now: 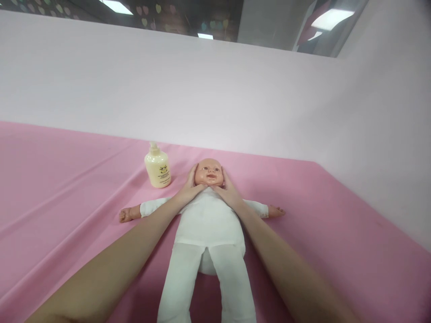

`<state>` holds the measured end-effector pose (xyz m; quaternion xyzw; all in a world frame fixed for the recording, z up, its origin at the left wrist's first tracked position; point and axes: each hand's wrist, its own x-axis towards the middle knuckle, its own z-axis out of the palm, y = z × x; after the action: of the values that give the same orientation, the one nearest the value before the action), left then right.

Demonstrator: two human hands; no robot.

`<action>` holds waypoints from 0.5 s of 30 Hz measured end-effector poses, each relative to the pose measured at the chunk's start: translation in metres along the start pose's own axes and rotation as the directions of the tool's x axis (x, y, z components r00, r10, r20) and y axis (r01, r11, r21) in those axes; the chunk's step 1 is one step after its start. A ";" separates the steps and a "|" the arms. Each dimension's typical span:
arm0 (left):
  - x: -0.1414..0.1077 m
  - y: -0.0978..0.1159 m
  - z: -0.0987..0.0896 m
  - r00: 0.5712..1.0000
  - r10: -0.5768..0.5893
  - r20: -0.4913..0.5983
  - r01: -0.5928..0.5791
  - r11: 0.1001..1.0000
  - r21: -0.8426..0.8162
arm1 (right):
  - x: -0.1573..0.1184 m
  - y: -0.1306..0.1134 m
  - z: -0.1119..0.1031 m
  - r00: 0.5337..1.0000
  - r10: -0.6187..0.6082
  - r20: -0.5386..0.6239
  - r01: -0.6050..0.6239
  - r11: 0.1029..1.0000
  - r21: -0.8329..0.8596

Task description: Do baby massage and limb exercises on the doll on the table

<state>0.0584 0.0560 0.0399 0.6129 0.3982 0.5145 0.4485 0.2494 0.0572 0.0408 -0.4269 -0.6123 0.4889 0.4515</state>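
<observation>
Doll (209, 220) lies along 12–6; your left hand (191, 190) clasps its head (209, 172) at 9 o'clock, right hand (230, 194) at 3.

doll legs (180, 282) cropped (below), label text (164, 176) unreadable

Doll (210, 220): on its back, head toward twelve o'clock, arms spread toward nine and three
Left hand (191, 189): cupping the doll's head at nine o'clock, thumb near the chin
Right hand (230, 190): cupping it at three
Bottle (158, 168): pale yellow, upright, at ten from the doll's chest
Bench (67, 179): pink-covered
Wall (202, 98): white, at twelve
</observation>
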 end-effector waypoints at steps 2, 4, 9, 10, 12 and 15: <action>0.001 -0.001 -0.002 1.000 -0.006 0.013 0.006 1.000 0.017 | -0.001 -0.003 -0.001 1.000 -0.001 -0.004 0.000 1.000 -0.018; 0.003 -0.003 -0.003 1.000 -0.003 0.012 0.003 1.000 0.022 | -0.002 -0.006 -0.001 1.000 0.001 -0.025 -0.003 0.998 -0.057; 0.006 -0.006 -0.003 1.000 0.006 0.010 -0.006 1.000 -0.011 | -0.003 -0.010 -0.002 0.997 -0.020 -0.069 0.011 0.991 -0.131; 0.007 -0.006 -0.003 1.000 -0.002 0.009 0.002 1.000 -0.022 | -0.003 -0.011 -0.002 0.997 -0.025 -0.070 0.016 0.992 -0.123; 0.006 -0.004 -0.002 1.000 -0.020 0.002 0.020 0.999 -0.051 | -0.003 -0.012 -0.002 0.997 -0.031 -0.064 0.024 0.995 -0.097; 0.004 0.000 0.000 0.999 -0.043 -0.027 0.040 0.995 -0.088 | -0.004 -0.010 -0.002 0.997 -0.040 -0.068 0.037 0.998 -0.055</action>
<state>0.0589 0.0601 0.0412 0.5766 0.3943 0.5309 0.4797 0.2514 0.0524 0.0508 -0.4436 -0.6172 0.4484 0.4702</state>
